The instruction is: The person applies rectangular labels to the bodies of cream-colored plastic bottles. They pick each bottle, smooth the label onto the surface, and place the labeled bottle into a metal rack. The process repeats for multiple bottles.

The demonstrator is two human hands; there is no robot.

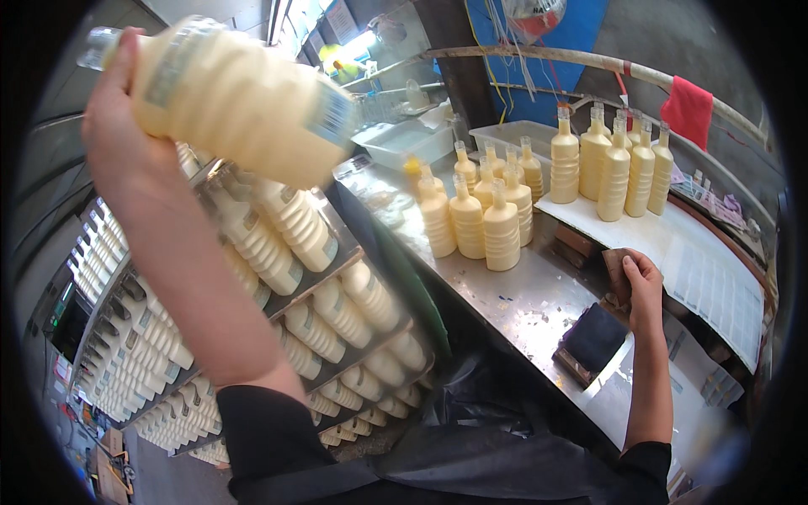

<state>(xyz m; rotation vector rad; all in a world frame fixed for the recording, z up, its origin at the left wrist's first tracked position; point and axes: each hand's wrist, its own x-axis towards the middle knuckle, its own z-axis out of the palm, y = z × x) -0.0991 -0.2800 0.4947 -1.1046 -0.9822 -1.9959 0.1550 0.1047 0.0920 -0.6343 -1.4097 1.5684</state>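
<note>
My left hand (122, 114) is raised at the upper left, its fingers closed around the neck of a cream-coloured ribbed bottle (240, 101). The bottle is tilted on its side, its see-through neck pointing left, with a printed label on its body; motion blurs it slightly. At the right, my right hand (645, 290) grips a small brown flat block (617, 273) over the metal table's edge. Just below that hand a dark square pad (595, 337) lies on the worktop. The underside of the block is hidden.
A wheeled-looking rack (353, 261) on the left holds many similar bottles lying in tiers. Several cream bottles (502, 227) stand on the metal table (505, 295); more (613, 181) stand on a white board (673, 244). Plastic tubs (408, 147) and a red cloth (688, 112) are behind.
</note>
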